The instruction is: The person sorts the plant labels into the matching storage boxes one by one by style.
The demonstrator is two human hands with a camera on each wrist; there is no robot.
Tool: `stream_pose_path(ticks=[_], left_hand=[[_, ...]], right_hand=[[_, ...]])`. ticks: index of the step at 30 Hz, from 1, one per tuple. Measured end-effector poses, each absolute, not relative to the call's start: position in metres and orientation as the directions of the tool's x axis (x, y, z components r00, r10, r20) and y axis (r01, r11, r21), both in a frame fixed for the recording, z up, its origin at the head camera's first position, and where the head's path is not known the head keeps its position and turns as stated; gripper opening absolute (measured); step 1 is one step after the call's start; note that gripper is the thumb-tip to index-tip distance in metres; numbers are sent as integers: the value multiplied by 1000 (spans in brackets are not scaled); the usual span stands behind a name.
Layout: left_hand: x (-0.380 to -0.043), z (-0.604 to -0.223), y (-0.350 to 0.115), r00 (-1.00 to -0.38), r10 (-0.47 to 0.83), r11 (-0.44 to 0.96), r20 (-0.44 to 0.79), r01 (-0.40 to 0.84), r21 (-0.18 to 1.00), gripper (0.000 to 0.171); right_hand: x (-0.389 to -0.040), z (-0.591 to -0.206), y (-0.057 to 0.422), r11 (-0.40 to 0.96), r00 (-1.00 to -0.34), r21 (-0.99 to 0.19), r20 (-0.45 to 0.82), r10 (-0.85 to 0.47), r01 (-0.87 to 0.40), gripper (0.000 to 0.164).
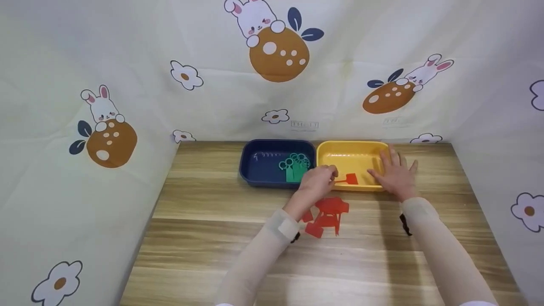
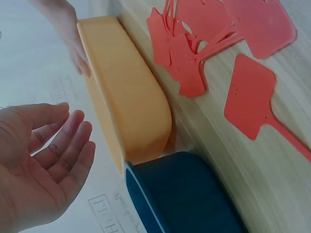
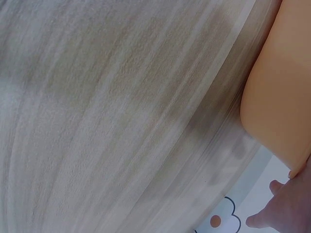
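My left hand hovers over the near left corner of the yellow tray, its fingers loosely bent with nothing between them. Inside that tray lies one red flag-shaped plastic tag. My right hand rests at the tray's right rim, fingers spread and the thumb over the inside. A pile of red plastic tags lies on the table in front of the yellow tray, partly hidden by my left wrist in the head view. A single red tag lies beside the pile.
Left of the yellow tray and against it stands a dark blue tray, with several green tags with ring ends in it. Both trays sit on the wooden table, near the patterned cloth backdrop.
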State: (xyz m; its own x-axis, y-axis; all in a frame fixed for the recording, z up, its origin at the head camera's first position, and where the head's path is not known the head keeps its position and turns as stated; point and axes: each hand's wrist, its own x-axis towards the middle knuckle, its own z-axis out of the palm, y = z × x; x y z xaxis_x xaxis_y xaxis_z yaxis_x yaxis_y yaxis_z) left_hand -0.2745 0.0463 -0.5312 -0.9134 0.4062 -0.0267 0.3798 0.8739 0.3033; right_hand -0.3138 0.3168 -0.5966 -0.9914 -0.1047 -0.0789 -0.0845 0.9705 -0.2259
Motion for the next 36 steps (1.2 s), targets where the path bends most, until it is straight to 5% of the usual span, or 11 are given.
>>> stream_pose_path(ticks=[36], left_hand=[[-230,-577,-33,-883,391,897,-260,304,320,17]], right_hand=[[-314,-595,317,968,-989,-237,-101,-111,-84,88]])
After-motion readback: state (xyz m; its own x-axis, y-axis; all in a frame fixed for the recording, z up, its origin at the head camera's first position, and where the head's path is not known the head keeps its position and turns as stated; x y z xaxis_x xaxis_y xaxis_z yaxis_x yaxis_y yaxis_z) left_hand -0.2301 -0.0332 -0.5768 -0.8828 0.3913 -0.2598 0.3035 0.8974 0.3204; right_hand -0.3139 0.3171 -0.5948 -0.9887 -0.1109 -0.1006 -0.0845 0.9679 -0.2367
